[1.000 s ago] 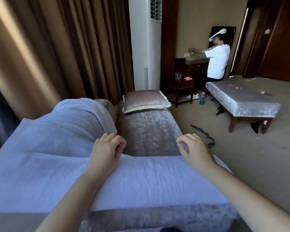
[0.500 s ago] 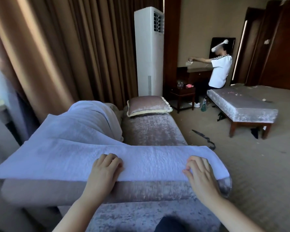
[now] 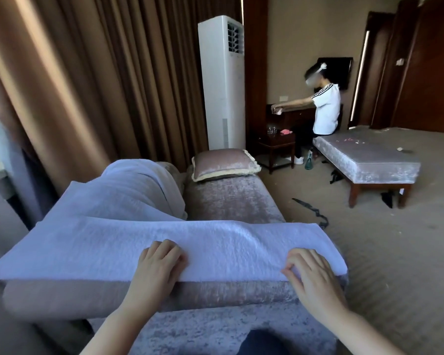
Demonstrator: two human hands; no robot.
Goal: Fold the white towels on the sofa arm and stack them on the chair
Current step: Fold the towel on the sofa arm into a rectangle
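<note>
A white towel [image 3: 190, 242] lies spread lengthwise across the velvet sofa arm [image 3: 100, 298] right in front of me. My left hand [image 3: 162, 262] rests on the towel's near edge around the middle, its fingers curled over the cloth. Near the towel's right end, my right hand [image 3: 310, 272] pinches that same edge between thumb and fingers. A second white towel [image 3: 139, 183] is draped over the sofa back at the left, partly under the first one.
The sofa seat [image 3: 231, 201] runs away from me to a pink cushion [image 3: 223, 162]. Brown curtains and a white standing air conditioner [image 3: 222, 80] stand behind. Another person [image 3: 326, 108] sits by a padded bench [image 3: 369, 160] at the right. A black strap [image 3: 310, 208] lies on the carpet.
Both hands came back from the towel's far edge to its near edge, and the towel now lies as a narrower band. My view has pulled back from the sofa arm.
</note>
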